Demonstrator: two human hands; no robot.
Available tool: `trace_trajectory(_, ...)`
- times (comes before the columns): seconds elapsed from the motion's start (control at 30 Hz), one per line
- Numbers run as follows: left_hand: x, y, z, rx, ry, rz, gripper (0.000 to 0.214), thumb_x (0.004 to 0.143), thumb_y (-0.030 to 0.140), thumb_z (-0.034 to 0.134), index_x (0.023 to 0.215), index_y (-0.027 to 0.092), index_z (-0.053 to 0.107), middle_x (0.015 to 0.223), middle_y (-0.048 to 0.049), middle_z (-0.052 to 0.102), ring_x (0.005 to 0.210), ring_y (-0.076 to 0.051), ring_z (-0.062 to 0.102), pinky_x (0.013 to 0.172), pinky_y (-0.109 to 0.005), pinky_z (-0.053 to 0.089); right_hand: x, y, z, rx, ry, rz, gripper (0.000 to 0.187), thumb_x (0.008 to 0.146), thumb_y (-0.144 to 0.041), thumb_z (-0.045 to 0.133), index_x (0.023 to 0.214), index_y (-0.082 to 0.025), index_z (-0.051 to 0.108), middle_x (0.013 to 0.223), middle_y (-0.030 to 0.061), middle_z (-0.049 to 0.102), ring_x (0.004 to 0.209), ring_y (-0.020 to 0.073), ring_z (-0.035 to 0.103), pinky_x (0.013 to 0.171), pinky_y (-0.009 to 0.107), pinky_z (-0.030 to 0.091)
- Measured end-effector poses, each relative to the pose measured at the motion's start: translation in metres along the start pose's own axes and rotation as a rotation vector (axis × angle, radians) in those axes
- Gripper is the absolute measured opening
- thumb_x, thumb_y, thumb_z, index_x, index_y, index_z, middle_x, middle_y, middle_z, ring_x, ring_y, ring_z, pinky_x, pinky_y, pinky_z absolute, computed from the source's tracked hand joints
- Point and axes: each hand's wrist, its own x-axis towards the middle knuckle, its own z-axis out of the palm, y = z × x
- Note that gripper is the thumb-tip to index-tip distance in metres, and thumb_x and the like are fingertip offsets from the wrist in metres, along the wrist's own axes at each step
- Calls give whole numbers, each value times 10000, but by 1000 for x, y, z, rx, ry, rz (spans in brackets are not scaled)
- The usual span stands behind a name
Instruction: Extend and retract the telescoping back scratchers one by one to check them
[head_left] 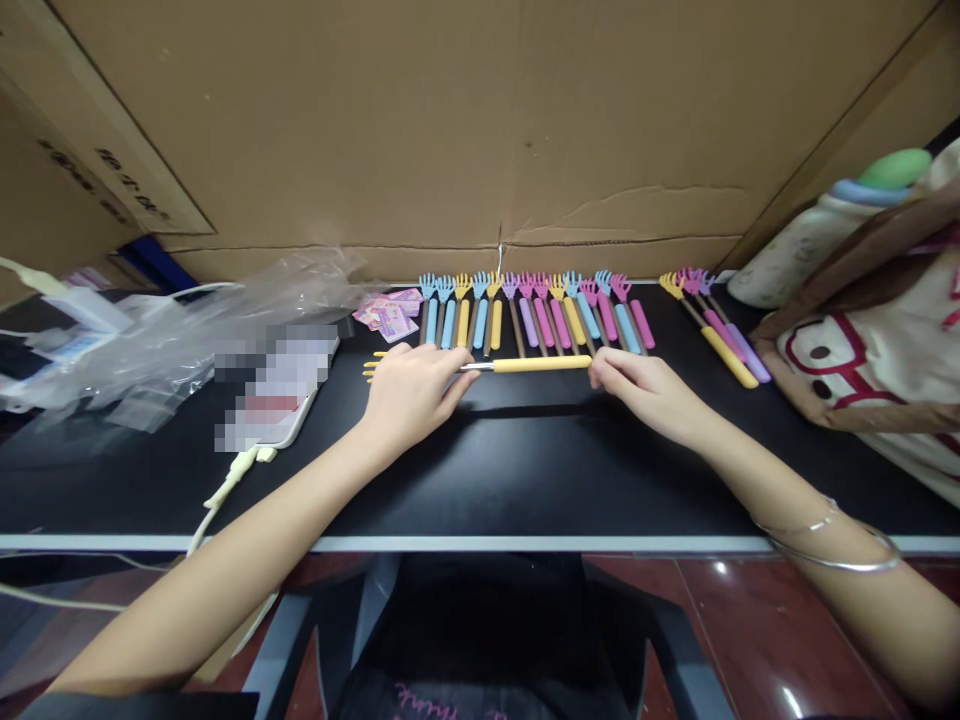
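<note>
A yellow back scratcher (541, 365) lies level between my two hands, a little above the black tabletop. My left hand (416, 392) is closed around its metal rod near the claw end, and the yellow prongs show past the knuckles. At the other end, the fingers of my right hand (637, 385) pinch the tip of the yellow handle. Behind them lies a row of back scratchers (531, 310) in blue, yellow, pink and purple, claws toward the cardboard. Several more back scratchers (720, 335) form a small group to the right.
Small printed cards (390, 312) lie left of the row. Clear plastic bags (225, 320) and a phone (289, 385) with a cable (225, 490) are at the left. A fabric bag (870, 370) and a bottle (795, 245) stand at the right. Cardboard (450, 120) walls the back.
</note>
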Motion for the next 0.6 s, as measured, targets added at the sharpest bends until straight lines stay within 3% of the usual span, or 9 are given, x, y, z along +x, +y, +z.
trace_trajectory(0.17,0,1,-2,-5,3,-11,309,968,393,396,896,210,634,689,-34,632,670,-202,585,637,-317,317,0,-2,2,-60,125,-45,298,933,-452,422,810,-200,519,715,20,554,641,155,494,605,279,362)
trace_trajectory(0.33,0,6,-3,6,24,30,307,979,377,378,912,205,624,719,-42,657,710,-205,596,638,-329,302,-2,-8,5,-317,264,-232,195,929,-345,468,978,-186,570,936,96,629,907,245,543,756,356,419)
trace_trajectory(0.5,-1,15,-3,10,51,118,298,986,364,381,913,206,622,771,-42,692,724,-199,590,680,-353,293,-2,-18,12,-536,207,-474,224,944,-280,483,1094,-183,617,1024,103,664,1109,275,506,931,422,365)
trace_trajectory(0.6,-1,21,-5,34,85,173,293,990,360,381,917,209,622,758,-23,685,714,-187,577,696,-359,295,-2,-21,16,-610,158,-524,249,984,-279,419,1033,-179,642,948,92,672,1014,235,543,877,364,372)
